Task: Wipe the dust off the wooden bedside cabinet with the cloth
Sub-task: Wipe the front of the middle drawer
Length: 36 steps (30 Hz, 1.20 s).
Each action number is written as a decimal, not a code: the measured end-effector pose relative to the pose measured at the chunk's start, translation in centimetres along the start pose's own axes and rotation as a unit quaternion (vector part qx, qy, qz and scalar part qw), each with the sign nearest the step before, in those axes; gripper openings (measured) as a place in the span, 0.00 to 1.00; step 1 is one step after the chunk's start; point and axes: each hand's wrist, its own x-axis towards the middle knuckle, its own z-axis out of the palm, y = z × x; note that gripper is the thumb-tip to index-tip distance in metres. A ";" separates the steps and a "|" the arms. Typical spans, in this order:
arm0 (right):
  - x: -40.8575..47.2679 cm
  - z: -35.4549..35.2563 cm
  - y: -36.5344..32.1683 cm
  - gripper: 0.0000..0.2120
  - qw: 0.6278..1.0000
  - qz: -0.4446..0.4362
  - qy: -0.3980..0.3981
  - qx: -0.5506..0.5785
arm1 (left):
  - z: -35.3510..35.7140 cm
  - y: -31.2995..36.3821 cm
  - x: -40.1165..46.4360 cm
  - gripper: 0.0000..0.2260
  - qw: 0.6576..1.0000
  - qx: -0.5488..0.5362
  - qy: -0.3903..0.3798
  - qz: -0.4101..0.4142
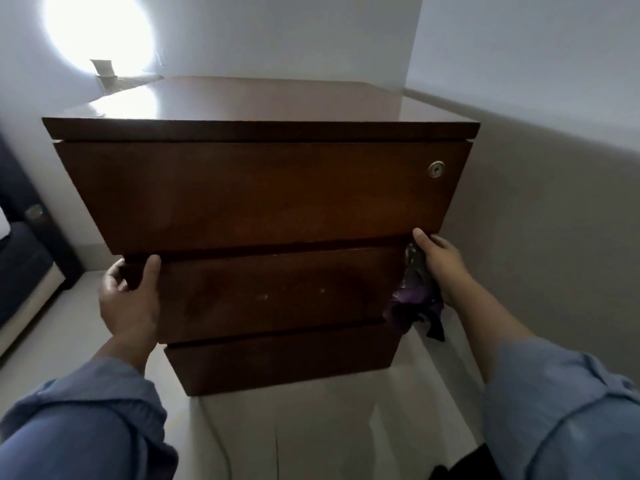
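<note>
The dark wooden bedside cabinet point(263, 195) fills the middle of the view, with three drawer fronts and a glossy top. A round metal lock point(436, 169) sits at the top drawer's right end. My left hand point(130, 299) grips the left edge of the middle drawer, thumb on its front. My right hand point(440, 265) is at the cabinet's right edge, thumb touching the bottom of the top drawer, holding a dark purple cloth point(417, 306) that hangs down against the cabinet's right corner.
A beige wall point(554, 220) runs close along the cabinet's right side. A dark piece of furniture point(24, 258) stands at the left. A small pale object point(104, 72) sits behind the cabinet top near a bright glare. Pale floor tiles point(294, 438) lie below.
</note>
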 end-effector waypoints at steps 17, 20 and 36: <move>-0.7 0.6 0.2 0.23 0.992 -0.008 0.123 0.020 | 0.1 1.1 1.3 0.31 0.997 0.051 0.048 -0.037; -1.5 0.4 0.1 0.22 0.993 -0.005 0.121 0.007 | -0.2 1.4 0.6 0.36 0.992 0.091 0.075 -0.039; -6.5 -2.2 -2.9 0.16 0.997 -0.046 0.024 0.062 | -3.8 2.0 -1.9 0.29 0.997 0.006 -0.055 -0.049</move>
